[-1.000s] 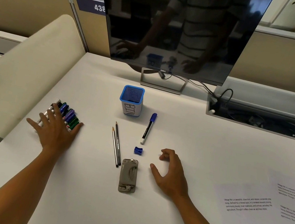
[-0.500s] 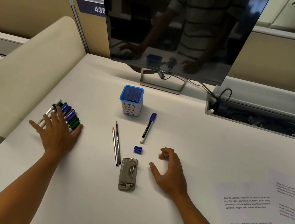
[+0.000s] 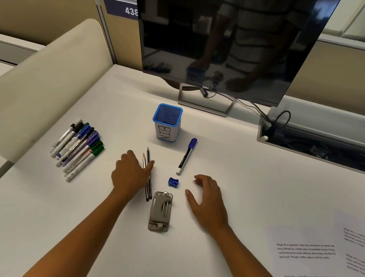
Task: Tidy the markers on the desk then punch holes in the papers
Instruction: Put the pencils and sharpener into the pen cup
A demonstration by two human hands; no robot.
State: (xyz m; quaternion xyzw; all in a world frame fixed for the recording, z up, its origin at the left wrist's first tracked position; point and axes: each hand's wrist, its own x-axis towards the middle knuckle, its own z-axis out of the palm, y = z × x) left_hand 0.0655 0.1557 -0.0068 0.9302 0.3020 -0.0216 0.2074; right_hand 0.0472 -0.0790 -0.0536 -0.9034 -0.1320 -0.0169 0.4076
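Several markers point(image 3: 77, 149) lie side by side in a row at the left of the white desk point(image 3: 93, 231). One blue-capped marker point(image 3: 186, 156) lies alone right of the blue mesh bin point(image 3: 167, 122). My left hand point(image 3: 130, 173) lies over two pencils point(image 3: 149, 157), its thumb touching them; how the other fingers lie is hidden. My right hand point(image 3: 208, 200) rests on the desk, loosely curled and holding nothing. The grey hole punch point(image 3: 160, 211) lies between my hands. Printed papers point(image 3: 313, 269) lie at the right.
A small blue sharpener point(image 3: 173, 182) sits just above the punch. A dark monitor point(image 3: 226, 34) stands behind the bin on its stand point(image 3: 205, 105). A cable tray point(image 3: 326, 144) runs along the back right. A beige partition point(image 3: 32, 84) borders the desk's left side.
My left hand has left the row of markers and moved right onto the two pencils. My right hand has stayed in place.
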